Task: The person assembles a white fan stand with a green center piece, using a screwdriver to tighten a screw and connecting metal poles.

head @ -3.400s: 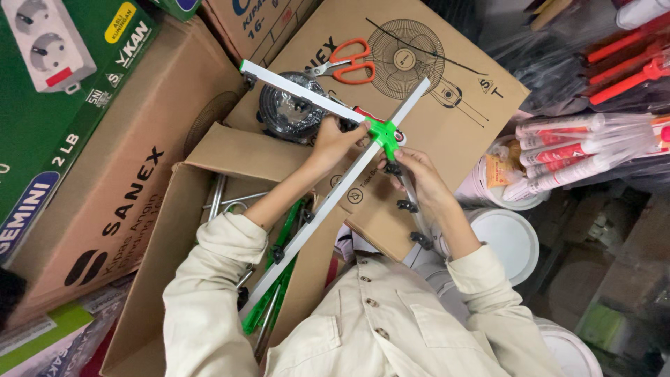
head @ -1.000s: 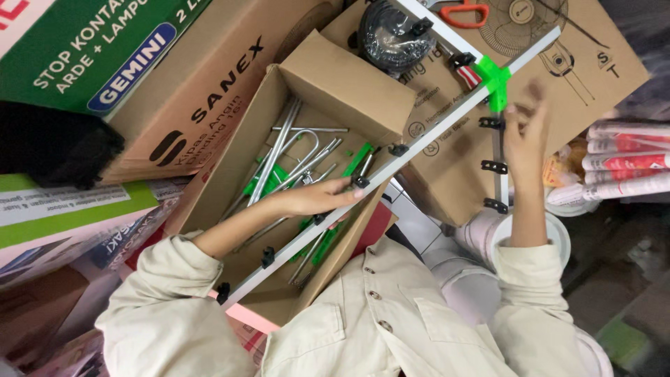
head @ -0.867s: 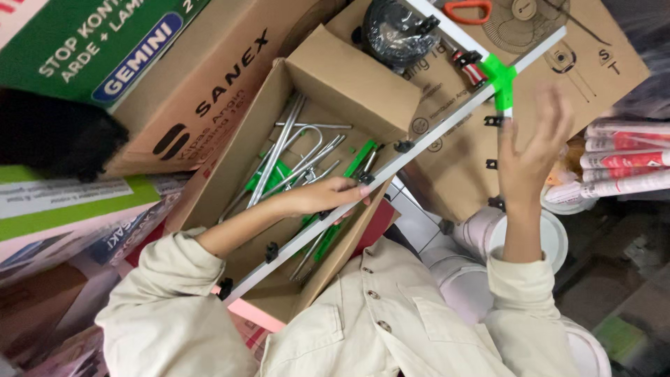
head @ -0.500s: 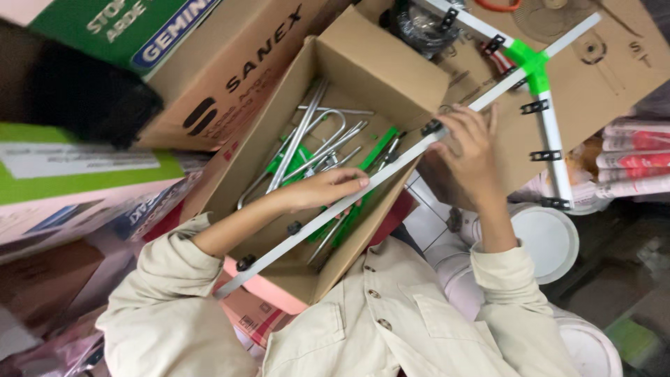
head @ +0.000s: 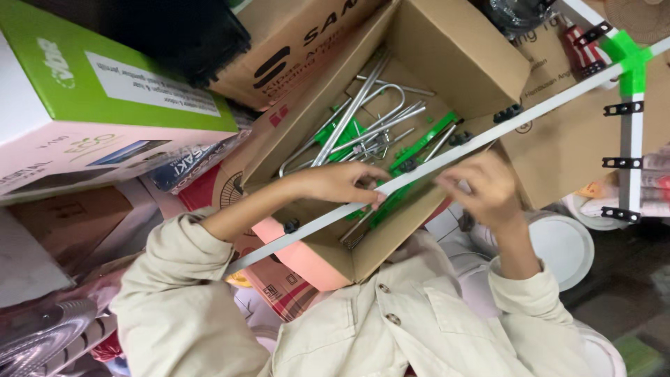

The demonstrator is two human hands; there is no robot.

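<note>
Across the frame's middle, lower left to upper right: long white rod (head: 447,159) over open cardboard box (head: 447,49) | left hand (head: 342,183) grip pinching rod | right hand (head: 488,190) fingers curled at it, closure unclear | rod looks light, stiff, slippery; hold mid-span, away from green joint (head: 626,56).

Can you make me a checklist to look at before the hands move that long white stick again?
1. Left hand grips the white bar: ok.
2. Right hand on the bar: ok, touching it; grip cannot tell.
3. Green joint joins the bars: ok.
4. Black clips sit on the side bar: ok.
5. Open cardboard box holds metal rods under the bar: ok.
6. Bar's far ends free: cannot tell.
</note>
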